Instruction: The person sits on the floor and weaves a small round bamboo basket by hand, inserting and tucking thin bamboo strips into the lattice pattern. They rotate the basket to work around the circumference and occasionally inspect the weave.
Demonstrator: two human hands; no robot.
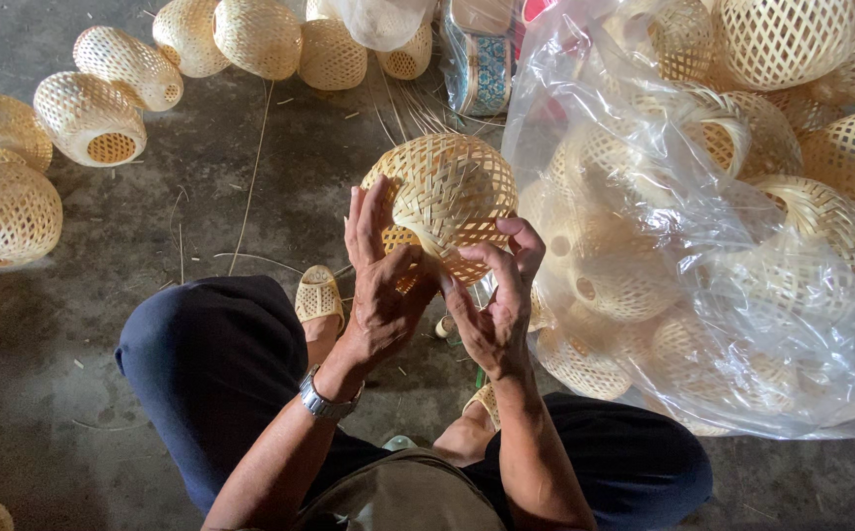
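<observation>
A pale woven bamboo ball (447,192) with an open lattice sits between both my hands, in front of my knees. My left hand (380,275) grips its lower left side, with the thumb pressed against the weave. My right hand (496,295) pinches its lower right edge with the fingertips. A metal watch (324,401) is on my left wrist. I sit low in dark trousers, and woven sandals (318,295) are on my feet.
Several finished woven balls (93,118) lie on the grey concrete floor at left and along the top. A big clear plastic bag (703,246) full of the same balls fills the right side. Loose bamboo strips (250,167) lie scattered on the floor.
</observation>
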